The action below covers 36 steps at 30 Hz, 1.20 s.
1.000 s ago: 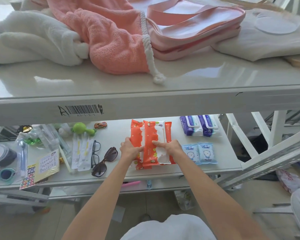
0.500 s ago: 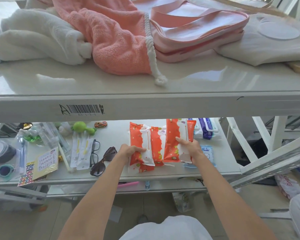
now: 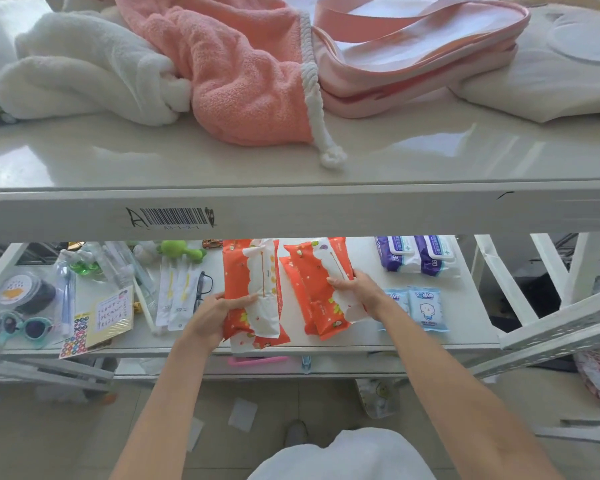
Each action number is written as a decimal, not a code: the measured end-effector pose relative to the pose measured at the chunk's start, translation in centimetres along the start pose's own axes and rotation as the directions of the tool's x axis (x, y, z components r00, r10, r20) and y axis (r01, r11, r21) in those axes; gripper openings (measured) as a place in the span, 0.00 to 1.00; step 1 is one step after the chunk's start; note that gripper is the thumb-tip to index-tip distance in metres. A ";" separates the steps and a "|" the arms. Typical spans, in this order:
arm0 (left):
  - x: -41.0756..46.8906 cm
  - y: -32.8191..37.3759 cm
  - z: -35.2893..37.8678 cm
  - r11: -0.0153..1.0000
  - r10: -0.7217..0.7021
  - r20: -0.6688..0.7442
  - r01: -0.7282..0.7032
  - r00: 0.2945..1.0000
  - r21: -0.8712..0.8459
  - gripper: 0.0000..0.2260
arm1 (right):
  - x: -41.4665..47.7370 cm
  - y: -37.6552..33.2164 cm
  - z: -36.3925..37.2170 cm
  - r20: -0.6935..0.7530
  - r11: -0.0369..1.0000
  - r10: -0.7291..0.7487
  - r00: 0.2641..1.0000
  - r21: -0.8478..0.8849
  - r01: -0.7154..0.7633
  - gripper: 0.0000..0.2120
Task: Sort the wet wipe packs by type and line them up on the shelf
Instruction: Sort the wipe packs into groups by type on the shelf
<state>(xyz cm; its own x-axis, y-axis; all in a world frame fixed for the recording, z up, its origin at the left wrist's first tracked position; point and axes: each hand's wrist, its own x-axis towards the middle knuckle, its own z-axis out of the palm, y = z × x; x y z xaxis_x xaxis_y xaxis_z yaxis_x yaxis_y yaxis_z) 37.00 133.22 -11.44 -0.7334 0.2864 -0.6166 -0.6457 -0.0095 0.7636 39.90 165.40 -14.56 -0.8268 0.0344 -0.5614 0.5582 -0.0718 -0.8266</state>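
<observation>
the left hand (image 3: 219, 313) curls round the near end of the left orange packs (image 3: 253, 282), thumb on top, at the front edge of the lower shelf (image 3: 471, 306). the right hand (image 3: 357, 289) grasps the right orange packs (image 3: 319, 278), which tilt slightly; a gap separates the two bunches. glasses (image 3: 203, 289) lie just left of the left hand. two small blue packs (image 3: 426, 308) sit side by side just right of the right hand, two purple packs (image 3: 416, 254) behind them. up top lie a pink towel (image 3: 243, 81) and bag (image 3: 413, 57).
</observation>
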 end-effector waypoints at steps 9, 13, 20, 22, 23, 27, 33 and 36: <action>-1.6 -0.9 0.6 0.986 0.045 -0.044 -0.051 0.998 -0.159 0.19 | -0.1 -0.3 2.2 -0.014 0.984 -0.051 0.999 -0.172 0.048 0.21; -1.2 -1.8 1.1 0.984 0.050 -0.063 -0.060 0.997 -0.166 0.21 | 0.1 0.5 -1.2 -0.151 0.994 -0.051 0.987 -0.106 0.035 0.19; -1.1 -2.6 2.4 0.984 0.074 -0.074 -0.085 0.995 -0.156 0.22 | 1.4 0.4 -0.1 -0.285 0.660 -0.150 0.947 -0.742 -0.119 0.22; -1.2 -2.8 2.3 0.979 0.081 -0.086 -0.095 0.993 -0.182 0.22 | 1.1 0.3 0.9 -0.325 0.595 -0.267 0.907 -0.796 -0.110 0.28; -1.2 -2.8 2.3 0.975 0.084 -0.088 -0.100 0.993 -0.197 0.22 | 0.9 0.5 1.5 -0.306 0.542 -0.298 0.904 -0.834 -0.104 0.36; -1.7 -2.9 2.2 0.966 0.092 -0.096 -0.112 0.991 -0.234 0.20 | 0.6 0.8 2.1 -0.323 0.470 -0.297 0.899 -0.869 -0.156 0.46; -1.8 -3.4 2.2 0.951 0.083 -0.110 -0.112 0.990 -0.288 0.21 | 0.3 0.4 -0.2 -0.206 0.781 -0.164 0.965 -0.624 0.000 0.35; -1.5 -3.9 2.3 0.951 0.079 -0.105 -0.106 0.991 -0.290 0.21 | 0.0 0.3 -2.9 -0.263 0.896 -0.160 0.952 -0.442 0.028 0.35</action>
<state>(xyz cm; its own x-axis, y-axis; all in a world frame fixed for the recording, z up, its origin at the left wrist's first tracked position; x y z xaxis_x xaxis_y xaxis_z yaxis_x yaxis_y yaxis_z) 41.11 135.00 -13.08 -0.8002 0.1822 -0.5714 -0.5979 -0.3172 0.7362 40.27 168.30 -14.98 -0.8579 0.3061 -0.4126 0.5073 0.3775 -0.7747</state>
